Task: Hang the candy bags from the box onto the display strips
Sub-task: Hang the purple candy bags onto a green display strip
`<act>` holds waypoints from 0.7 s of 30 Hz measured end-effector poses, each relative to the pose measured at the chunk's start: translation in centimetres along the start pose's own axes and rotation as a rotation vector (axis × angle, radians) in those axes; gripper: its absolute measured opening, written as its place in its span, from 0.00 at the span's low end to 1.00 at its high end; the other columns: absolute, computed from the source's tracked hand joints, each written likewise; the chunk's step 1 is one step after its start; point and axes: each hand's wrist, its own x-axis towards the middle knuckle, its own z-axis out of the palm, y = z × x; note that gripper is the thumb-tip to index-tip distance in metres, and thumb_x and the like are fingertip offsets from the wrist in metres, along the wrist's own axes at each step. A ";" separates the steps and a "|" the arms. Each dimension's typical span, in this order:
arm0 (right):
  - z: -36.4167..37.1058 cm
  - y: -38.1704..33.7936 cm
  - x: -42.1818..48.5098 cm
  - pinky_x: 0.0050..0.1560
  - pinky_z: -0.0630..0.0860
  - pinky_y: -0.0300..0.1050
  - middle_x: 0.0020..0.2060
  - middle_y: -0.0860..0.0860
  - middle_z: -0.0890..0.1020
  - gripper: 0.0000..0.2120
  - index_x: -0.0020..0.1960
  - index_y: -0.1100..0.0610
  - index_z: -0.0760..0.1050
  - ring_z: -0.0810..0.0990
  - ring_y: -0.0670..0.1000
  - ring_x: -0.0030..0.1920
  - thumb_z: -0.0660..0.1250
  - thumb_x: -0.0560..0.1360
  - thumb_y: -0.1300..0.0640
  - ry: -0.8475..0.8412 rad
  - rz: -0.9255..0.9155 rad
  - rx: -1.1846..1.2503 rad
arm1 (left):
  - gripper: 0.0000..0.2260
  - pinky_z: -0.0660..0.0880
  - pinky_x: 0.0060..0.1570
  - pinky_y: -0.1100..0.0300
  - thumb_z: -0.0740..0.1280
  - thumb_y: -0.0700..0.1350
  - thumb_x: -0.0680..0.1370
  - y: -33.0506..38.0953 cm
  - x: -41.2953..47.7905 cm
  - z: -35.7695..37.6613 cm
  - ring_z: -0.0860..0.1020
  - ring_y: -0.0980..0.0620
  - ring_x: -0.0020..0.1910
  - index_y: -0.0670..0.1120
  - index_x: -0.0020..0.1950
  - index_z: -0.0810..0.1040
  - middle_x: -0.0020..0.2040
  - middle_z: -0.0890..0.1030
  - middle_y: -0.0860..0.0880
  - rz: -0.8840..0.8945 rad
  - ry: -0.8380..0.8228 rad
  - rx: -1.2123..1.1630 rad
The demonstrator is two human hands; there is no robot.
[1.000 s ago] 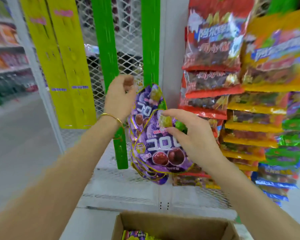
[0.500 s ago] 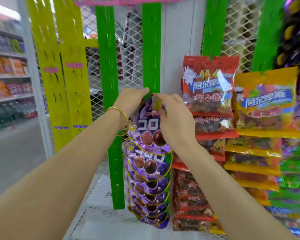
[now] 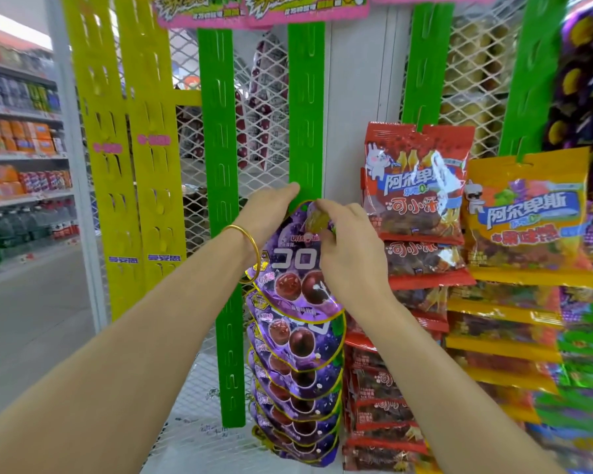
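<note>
Because the wire mesh panel [image 3: 254,138] carries every strip, it heads the list: white expanded metal, rigid. Green display strip [image 3: 305,107]: flat slotted plastic, upper tabs bare, lower length hidden under overlapping purple bags [image 3: 298,381], glossy and round-edged. Top purple candy bag [image 3: 295,268]: crinkly foil, held against the strip, evidently to seat its hole on a tab. Left hand [image 3: 271,210]: steadies the strip edge, fingers mostly hidden, closure cannot be told. Right hand [image 3: 346,248]: pinches the bag's top. Box: out of sight.
</note>
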 end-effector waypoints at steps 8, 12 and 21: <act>-0.4 -0.6 0.5 0.51 0.73 0.54 0.59 0.52 0.71 0.22 0.69 0.52 0.67 0.77 0.59 0.53 0.56 0.77 0.65 0.001 -0.009 -0.014 | 0.26 0.72 0.60 0.43 0.61 0.60 0.71 0.2 -0.2 -0.1 0.79 0.39 0.53 0.38 0.53 0.78 0.53 0.81 0.39 0.024 -0.015 0.043; -0.3 -0.8 0.4 0.53 0.74 0.55 0.60 0.52 0.71 0.23 0.70 0.52 0.66 0.77 0.59 0.53 0.56 0.76 0.65 -0.016 0.012 -0.011 | 0.21 0.72 0.59 0.40 0.63 0.59 0.71 0.1 -0.1 -0.1 0.78 0.35 0.53 0.40 0.45 0.76 0.50 0.80 0.36 0.029 0.029 0.029; 0.0 -0.2 -0.7 0.55 0.72 0.57 0.59 0.53 0.71 0.22 0.68 0.52 0.67 0.76 0.61 0.55 0.57 0.76 0.64 -0.054 0.059 0.011 | 0.16 0.69 0.49 0.55 0.63 0.55 0.77 -0.5 -0.1 0.2 0.73 0.46 0.44 0.43 0.52 0.77 0.42 0.77 0.45 0.066 0.076 -0.002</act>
